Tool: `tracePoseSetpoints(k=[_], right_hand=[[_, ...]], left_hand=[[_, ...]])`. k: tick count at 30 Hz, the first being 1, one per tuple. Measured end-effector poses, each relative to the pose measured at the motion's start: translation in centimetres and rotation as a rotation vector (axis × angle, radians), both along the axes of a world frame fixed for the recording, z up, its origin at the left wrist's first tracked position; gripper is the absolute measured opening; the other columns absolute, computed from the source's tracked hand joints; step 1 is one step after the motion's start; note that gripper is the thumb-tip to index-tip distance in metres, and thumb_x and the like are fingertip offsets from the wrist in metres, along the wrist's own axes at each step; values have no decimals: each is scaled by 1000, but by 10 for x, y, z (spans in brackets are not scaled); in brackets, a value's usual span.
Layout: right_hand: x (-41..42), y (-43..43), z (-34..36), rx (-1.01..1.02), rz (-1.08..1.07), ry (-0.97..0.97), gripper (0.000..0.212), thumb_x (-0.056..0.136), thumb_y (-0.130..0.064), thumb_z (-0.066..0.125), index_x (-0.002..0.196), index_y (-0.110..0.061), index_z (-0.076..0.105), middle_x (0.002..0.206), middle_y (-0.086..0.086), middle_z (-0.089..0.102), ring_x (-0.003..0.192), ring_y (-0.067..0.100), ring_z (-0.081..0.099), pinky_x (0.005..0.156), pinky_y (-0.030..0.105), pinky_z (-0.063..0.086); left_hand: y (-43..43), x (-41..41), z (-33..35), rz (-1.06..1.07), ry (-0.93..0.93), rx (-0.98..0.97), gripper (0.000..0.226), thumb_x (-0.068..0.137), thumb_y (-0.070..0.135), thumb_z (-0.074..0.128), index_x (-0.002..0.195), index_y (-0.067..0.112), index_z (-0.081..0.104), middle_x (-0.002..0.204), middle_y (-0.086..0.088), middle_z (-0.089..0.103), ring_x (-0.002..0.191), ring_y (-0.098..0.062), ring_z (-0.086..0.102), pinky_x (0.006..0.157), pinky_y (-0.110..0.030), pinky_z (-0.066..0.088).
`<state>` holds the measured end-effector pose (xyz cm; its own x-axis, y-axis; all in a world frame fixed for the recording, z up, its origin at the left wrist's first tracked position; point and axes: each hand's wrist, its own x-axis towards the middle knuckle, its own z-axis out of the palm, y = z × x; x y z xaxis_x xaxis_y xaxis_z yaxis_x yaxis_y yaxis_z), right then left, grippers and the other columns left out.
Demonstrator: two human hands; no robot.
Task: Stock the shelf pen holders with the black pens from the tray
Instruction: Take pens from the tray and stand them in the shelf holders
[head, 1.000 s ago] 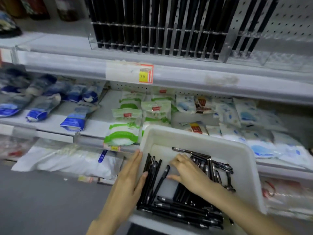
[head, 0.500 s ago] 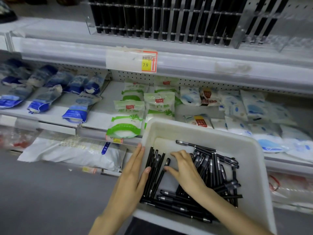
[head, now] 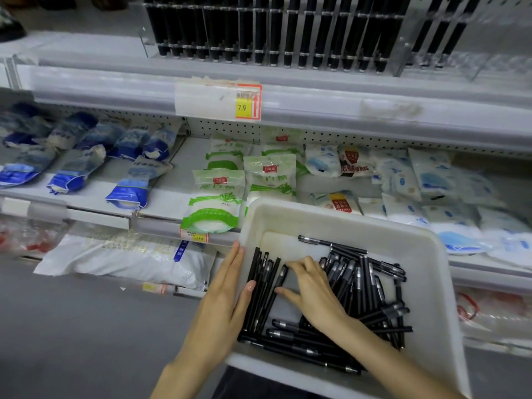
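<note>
The step in hand looks like gathering: a few pens are being squared up before any go to the shelf. The white plastic tray (head: 345, 217) sits in front of the lower shelf (head: 172, 194), with the loose black capped pens (head: 365, 286) heaped in its right half. The left hand (head: 224, 298) lies flat along the tray's left wall, fingers straight, thumb against a small aligned bundle of pens (head: 263, 286). The right hand (head: 312, 292) is spread and arched, fingertips down beside that bundle, closed round nothing.

The next move probably calls for a firm grip on the bundle and a lift to the clear acrylic pen holders (head: 259, 33) on the top shelf — ends lined up with the slots. The holders' tops are cut off, free slots are hard to pick out, and what carries the tray is hidden.
</note>
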<state>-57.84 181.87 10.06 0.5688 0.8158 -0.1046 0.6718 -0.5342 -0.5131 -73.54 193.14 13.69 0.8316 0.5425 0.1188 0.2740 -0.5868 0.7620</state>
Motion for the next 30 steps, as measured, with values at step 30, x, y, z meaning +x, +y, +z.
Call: tracePoseSetpoints(k=[30], right_hand=[[143,-84,397,1143,-132,-115,28,69,-25,76,85,-19,54,79,1,64,77,19,71,60,27,57]], left_hand=[[-28,172,218,-278,-366,724,59,101,50,21,149,17,30,156,4,26,142,-2,18,115,-24,12]])
